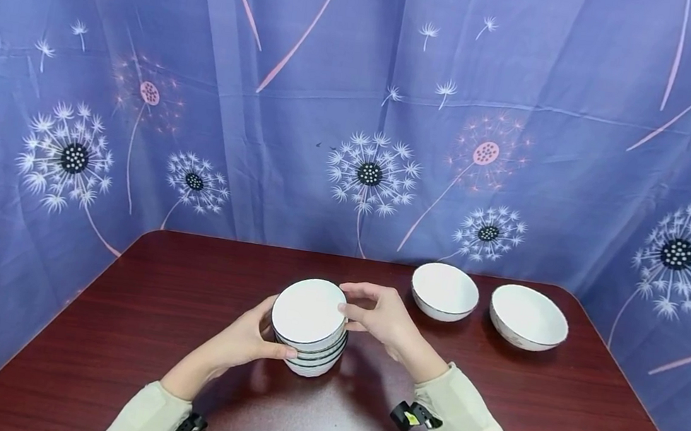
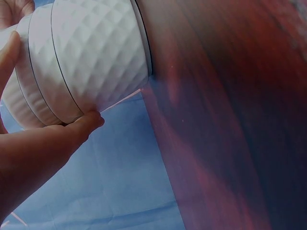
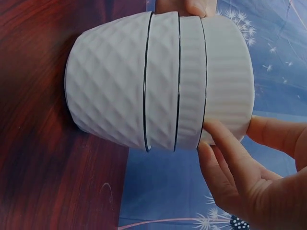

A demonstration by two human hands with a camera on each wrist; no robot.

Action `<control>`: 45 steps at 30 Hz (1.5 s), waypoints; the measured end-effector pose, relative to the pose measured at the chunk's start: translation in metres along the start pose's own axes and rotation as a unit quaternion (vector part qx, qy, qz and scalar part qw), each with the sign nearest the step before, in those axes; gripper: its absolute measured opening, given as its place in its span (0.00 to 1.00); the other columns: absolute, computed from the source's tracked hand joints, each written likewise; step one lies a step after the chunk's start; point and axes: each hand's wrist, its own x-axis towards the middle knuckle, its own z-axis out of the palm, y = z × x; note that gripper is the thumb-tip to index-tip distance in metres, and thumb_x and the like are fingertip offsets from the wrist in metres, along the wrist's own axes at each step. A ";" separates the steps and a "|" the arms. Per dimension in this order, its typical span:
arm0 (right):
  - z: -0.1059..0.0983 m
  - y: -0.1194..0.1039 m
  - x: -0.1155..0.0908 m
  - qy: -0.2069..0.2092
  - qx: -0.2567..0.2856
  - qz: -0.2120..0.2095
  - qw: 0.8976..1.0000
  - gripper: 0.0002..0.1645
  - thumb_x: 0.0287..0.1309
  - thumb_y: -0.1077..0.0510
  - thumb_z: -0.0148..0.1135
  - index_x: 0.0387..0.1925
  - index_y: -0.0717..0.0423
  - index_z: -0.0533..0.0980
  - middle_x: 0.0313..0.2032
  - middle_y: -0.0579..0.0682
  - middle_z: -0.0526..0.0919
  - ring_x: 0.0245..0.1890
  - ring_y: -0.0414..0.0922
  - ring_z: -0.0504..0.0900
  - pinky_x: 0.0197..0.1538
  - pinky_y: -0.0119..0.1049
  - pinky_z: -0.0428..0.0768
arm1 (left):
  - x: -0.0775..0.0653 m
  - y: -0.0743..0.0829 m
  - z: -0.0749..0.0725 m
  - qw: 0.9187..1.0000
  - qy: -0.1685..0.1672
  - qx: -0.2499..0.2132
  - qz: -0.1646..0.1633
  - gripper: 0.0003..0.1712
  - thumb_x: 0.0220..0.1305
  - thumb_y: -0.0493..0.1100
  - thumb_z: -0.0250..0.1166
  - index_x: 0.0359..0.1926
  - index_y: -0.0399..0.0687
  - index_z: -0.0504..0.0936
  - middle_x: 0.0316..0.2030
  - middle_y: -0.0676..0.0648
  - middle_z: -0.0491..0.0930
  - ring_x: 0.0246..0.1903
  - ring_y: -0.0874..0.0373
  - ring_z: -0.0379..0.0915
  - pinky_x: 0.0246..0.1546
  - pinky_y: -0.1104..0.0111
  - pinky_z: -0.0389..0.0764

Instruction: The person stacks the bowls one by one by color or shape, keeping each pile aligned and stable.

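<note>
Several white bowls with thin dark rims stand nested in a stack on the table. The lower bowls have an embossed diamond pattern; a ribbed one sits above them, under a smoother top bowl. My left hand grips the stack from the left, its thumb lying across the front and its fingers partly hidden behind. On the right side, my right hand pinches the top bowl's wall near its rim, between thumb and fingers.
Two more white bowls, a rounder one and a wider one, stand at the back right of the dark red wooden table. A blue dandelion-print curtain hangs behind and along the sides. Each pale sleeve has a black strap device nearby.
</note>
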 end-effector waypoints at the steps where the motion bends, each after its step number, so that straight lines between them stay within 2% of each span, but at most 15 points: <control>1: -0.001 0.000 0.000 -0.001 -0.001 0.003 1.000 0.22 0.56 0.72 0.62 0.54 0.72 0.74 0.48 0.65 0.78 0.40 0.48 0.82 0.43 0.47 0.85 | 0.000 0.000 0.000 1.000 -0.001 0.000 0.001 0.55 0.47 0.38 0.77 0.72 0.42 0.54 0.66 0.38 0.63 0.68 0.45 0.53 0.68 0.49 0.58; 11: -0.008 0.002 0.003 -0.015 -0.010 0.016 1.000 0.23 0.55 0.71 0.64 0.54 0.71 0.74 0.45 0.63 0.80 0.39 0.46 0.82 0.46 0.50 0.83 | 0.000 0.001 0.001 1.000 0.002 -0.001 -0.001 0.55 0.46 0.37 0.77 0.72 0.43 0.55 0.67 0.38 0.62 0.69 0.47 0.52 0.68 0.51 0.57; 18: -0.011 0.004 0.000 -0.027 -0.013 -0.008 1.000 0.23 0.57 0.69 0.63 0.55 0.71 0.73 0.47 0.65 0.79 0.40 0.46 0.82 0.47 0.49 0.83 | 0.002 0.003 0.001 1.000 0.004 0.003 0.006 0.55 0.46 0.38 0.78 0.72 0.42 0.55 0.67 0.37 0.62 0.69 0.46 0.53 0.67 0.51 0.59; 26: -0.019 0.011 -0.003 -0.048 -0.024 -0.041 0.998 0.22 0.59 0.68 0.62 0.54 0.71 0.73 0.50 0.65 0.79 0.43 0.49 0.82 0.48 0.56 0.81 | 0.001 0.003 -0.001 1.000 -0.008 -0.008 0.011 0.57 0.48 0.38 0.76 0.73 0.42 0.51 0.68 0.36 0.59 0.68 0.44 0.53 0.64 0.54 0.66; 30: -0.024 0.012 -0.004 -0.047 -0.023 -0.046 0.998 0.22 0.61 0.67 0.61 0.56 0.72 0.72 0.50 0.66 0.78 0.46 0.55 0.80 0.47 0.51 0.83 | 0.000 0.006 -0.002 1.000 -0.008 -0.009 0.007 0.56 0.51 0.40 0.75 0.74 0.45 0.50 0.68 0.36 0.59 0.66 0.44 0.57 0.62 0.58 0.69; 34: -0.030 0.013 -0.006 -0.037 -0.022 -0.044 0.998 0.22 0.62 0.65 0.60 0.56 0.71 0.72 0.50 0.66 0.78 0.46 0.58 0.79 0.45 0.45 0.85 | -0.003 0.010 -0.004 1.000 -0.001 -0.019 -0.008 0.55 0.54 0.41 0.73 0.75 0.45 0.47 0.70 0.36 0.54 0.67 0.42 0.55 0.59 0.59 0.73; 37: -0.034 0.014 -0.007 -0.026 -0.024 -0.044 0.998 0.21 0.63 0.65 0.60 0.56 0.70 0.72 0.49 0.65 0.78 0.46 0.57 0.79 0.45 0.46 0.85 | -0.004 0.014 -0.004 1.000 0.014 -0.011 -0.010 0.55 0.55 0.44 0.73 0.75 0.47 0.48 0.72 0.37 0.51 0.70 0.42 0.50 0.63 0.54 0.68; 41: -0.040 0.014 -0.009 -0.012 -0.025 -0.053 0.998 0.21 0.63 0.65 0.59 0.56 0.70 0.72 0.47 0.63 0.79 0.43 0.52 0.81 0.45 0.46 0.85 | -0.004 0.019 -0.004 0.999 0.038 0.006 0.002 0.52 0.55 0.44 0.73 0.75 0.51 0.51 0.73 0.42 0.52 0.71 0.47 0.48 0.68 0.50 0.59; 45: -0.048 0.014 -0.011 -0.004 -0.018 -0.066 0.998 0.21 0.64 0.66 0.57 0.56 0.72 0.70 0.45 0.63 0.80 0.41 0.47 0.82 0.45 0.44 0.85 | -0.002 0.027 0.000 0.998 0.058 0.014 0.022 0.50 0.55 0.43 0.73 0.74 0.51 0.55 0.72 0.46 0.56 0.70 0.49 0.51 0.66 0.48 0.61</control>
